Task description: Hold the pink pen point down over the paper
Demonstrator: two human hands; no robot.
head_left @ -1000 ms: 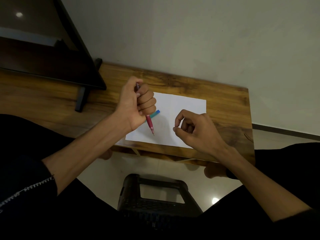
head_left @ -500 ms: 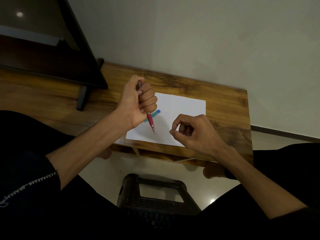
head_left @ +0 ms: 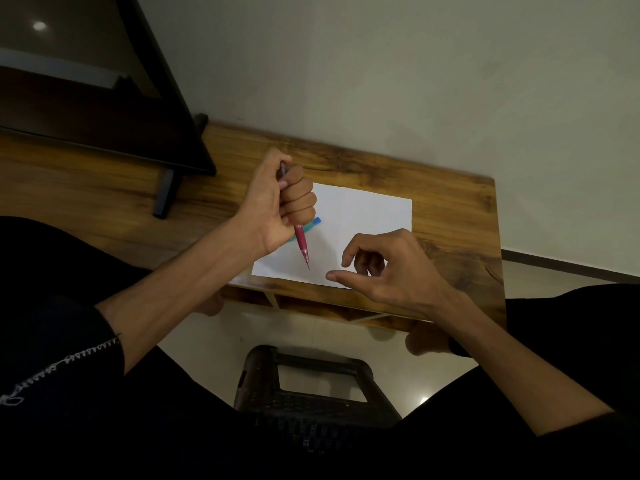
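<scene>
- Pen (head_left: 300,240) — red barrel, fine tip pointing down, hanging just above the paper (head_left: 363,216), tip not touching it as far as I can tell.
- Left hand (head_left: 277,202) has it in a full fist, all four fingers wrapped round the barrel, thumb up by the top end.
- Right hand (head_left: 391,268) hovers over the sheet's near right corner, holding nothing; thumb and forefinger stand apart in a loose C, the other fingers curled under.
- A blue thing (head_left: 311,225) lies flat on the paper, half hidden behind the pen — too hidden to name.
- Step in hand, by my reading: the pen is being readied, not written with; a fist is no writing grip.
- Next move calls for the right thumb and forefinger to close on the tip end, or for the pen to pass into a proper grip, without jabbing the sheet.
- Paper lies on a wooden table (head_left: 457,216); dark screen (head_left: 104,98) at left, stool (head_left: 311,393) below.
</scene>
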